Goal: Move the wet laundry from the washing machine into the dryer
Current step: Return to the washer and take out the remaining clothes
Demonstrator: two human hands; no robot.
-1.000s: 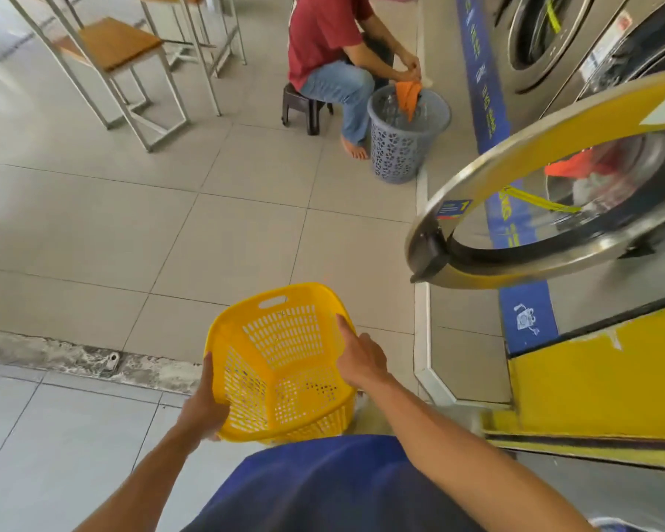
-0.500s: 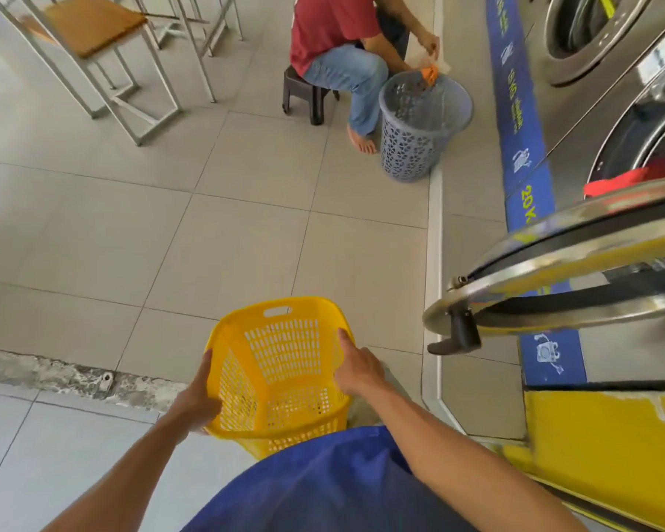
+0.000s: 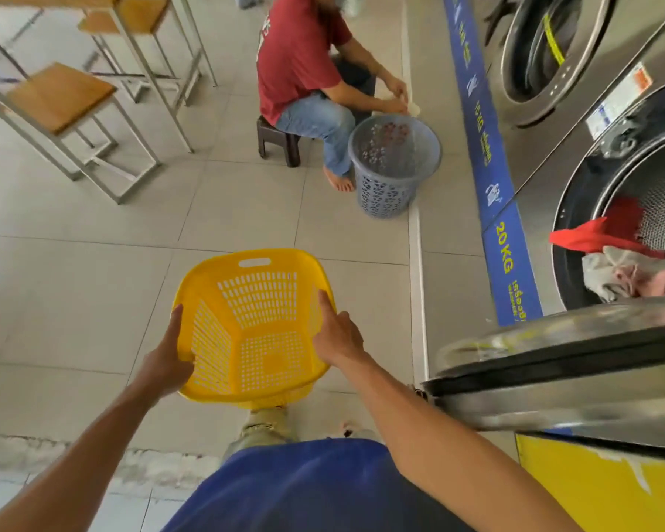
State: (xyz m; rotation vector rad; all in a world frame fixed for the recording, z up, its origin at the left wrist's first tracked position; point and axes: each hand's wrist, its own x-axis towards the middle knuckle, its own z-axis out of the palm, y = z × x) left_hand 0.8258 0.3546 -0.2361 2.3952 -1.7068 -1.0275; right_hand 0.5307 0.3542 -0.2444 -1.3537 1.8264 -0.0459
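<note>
Floor (image 3: pixel 93 263): pale square tiles, one rough patched strip running across near the bottom edge.
Machines: two in view along the right wall, each with a round opening; a blue band (image 3: pixel 500 240) reading "20 KG" runs along their base.
Near machine (image 3: pixel 576 186): its door (image 3: pixel 569 362) swung open, lying between the camera and the drum.
Laundry: in the near machine's drum, at the front lip; two pieces can be told apart, a red one (image 3: pixel 588 234) hanging over the rim and a pale grey-pink one (image 3: pixel 622 276) just below it.
Seated person (image 3: pixel 300 67): one, in a red shirt and jeans, on a small dark stool (image 3: pixel 275 142), hands above a grey basket.
Chairs: two with wooden seats and metal frames, upper left; nearer one (image 3: pixel 54 97).
Baskets: two. Grey round basket (image 3: pixel 394 167) on the floor by the seated person; yellow basket (image 3: pixel 254 324) held up in front of the wearer, nothing inside it.
Left hand (image 3: pixel 168 362): fingers closed over the yellow basket's left rim, thumb on the inside.
Right hand (image 3: pixel 336 335): clamped on the right rim, thumb along the top edge.
</note>
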